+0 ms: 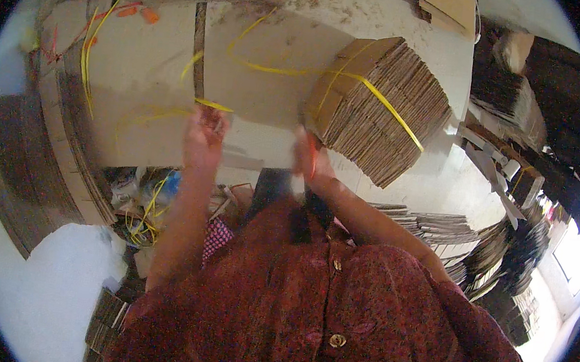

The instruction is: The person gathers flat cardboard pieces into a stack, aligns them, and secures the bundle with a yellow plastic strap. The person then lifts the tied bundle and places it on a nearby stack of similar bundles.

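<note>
A bundle of flat brown cardboard pieces (393, 121) lies on the table at the right, bound by a yellow strap (380, 96). A loose end of that strap trails left across the cardboard-covered surface. Around a short yellow strap end (213, 105), the fingers of my left hand (206, 134) are closed, though motion blurs them. Just left of the bundle's near corner, my right hand (314, 164) is closed on a thin orange-red thing whose kind I cannot make out. Whether this hand touches the bundle is unclear.
Orange objects (145, 13) and yellow strap loops (89, 57) lie at the far left. Stacked cardboard (15, 168) stands along the left side. Tangled yellow strap (142, 226) is below the table's near edge. More cardboard stacks (432, 226) sit at the right.
</note>
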Demonstrator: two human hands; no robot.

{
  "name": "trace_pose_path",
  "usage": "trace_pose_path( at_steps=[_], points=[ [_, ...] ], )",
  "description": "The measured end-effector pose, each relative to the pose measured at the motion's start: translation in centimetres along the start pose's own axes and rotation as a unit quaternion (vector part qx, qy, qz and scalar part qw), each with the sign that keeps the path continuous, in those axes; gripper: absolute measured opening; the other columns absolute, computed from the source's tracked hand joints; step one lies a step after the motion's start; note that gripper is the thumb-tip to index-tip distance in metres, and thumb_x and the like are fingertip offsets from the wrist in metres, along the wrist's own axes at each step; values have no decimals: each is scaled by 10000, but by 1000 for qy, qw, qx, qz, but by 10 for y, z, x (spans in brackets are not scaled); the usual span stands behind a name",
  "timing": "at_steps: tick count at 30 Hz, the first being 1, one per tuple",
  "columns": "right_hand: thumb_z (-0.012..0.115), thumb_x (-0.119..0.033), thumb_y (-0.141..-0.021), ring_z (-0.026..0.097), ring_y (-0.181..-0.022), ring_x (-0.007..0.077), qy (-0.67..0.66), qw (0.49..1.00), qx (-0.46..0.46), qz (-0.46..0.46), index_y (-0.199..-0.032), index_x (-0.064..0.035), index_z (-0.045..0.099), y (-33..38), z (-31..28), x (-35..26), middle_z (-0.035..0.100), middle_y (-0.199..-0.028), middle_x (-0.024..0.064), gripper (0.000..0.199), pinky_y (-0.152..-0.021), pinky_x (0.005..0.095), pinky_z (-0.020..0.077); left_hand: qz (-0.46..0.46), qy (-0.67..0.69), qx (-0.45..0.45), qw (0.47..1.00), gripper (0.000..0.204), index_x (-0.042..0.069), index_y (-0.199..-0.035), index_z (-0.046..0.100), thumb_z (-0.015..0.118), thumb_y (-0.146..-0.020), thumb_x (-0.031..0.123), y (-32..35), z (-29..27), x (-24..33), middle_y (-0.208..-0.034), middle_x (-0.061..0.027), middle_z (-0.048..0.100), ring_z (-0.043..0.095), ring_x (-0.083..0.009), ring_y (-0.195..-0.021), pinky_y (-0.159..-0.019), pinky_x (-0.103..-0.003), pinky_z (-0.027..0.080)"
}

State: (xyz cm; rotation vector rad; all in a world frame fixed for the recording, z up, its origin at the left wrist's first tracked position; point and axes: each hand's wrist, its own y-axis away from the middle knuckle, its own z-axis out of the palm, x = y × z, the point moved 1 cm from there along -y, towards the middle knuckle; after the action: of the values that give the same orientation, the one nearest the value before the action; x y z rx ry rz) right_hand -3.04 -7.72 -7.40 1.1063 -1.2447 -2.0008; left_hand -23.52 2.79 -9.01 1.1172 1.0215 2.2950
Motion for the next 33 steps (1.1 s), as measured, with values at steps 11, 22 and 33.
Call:
trace_pose_path(
  at_steps=[11,22,33],
  points=[
    [301,-548,-887,467,-639,151,9,994,62,-87,-1145,-79,414,-45,22,11,529,-949,81,547,-515,308,401,338,-647,-212,650,172,22,-892,617,604,-782,154,-85,87,-73,-919,-140,614,600,-307,-784,-681,-360,477],
    [494,-234,-832,481,-606,185,147,932,211,-257,-919,-132,489,-192,5,47,484,-700,29,135,-525,331,402,148,-703,-272,640,185,23,-724,572,549,-784,197,-97,82,-49,-645,-173,561,536,-369,-621,-577,-430,410],
    [439,-147,-840,524,-898,244,791,500,324,-139,-1087,-64,479,-238,-10,74,538,-993,127,263,-694,365,441,158,-805,-205,534,179,38,-895,610,533,-772,144,-84,77,-12,-899,-193,578,582,-339,-815,-692,-436,446]
  ],
)
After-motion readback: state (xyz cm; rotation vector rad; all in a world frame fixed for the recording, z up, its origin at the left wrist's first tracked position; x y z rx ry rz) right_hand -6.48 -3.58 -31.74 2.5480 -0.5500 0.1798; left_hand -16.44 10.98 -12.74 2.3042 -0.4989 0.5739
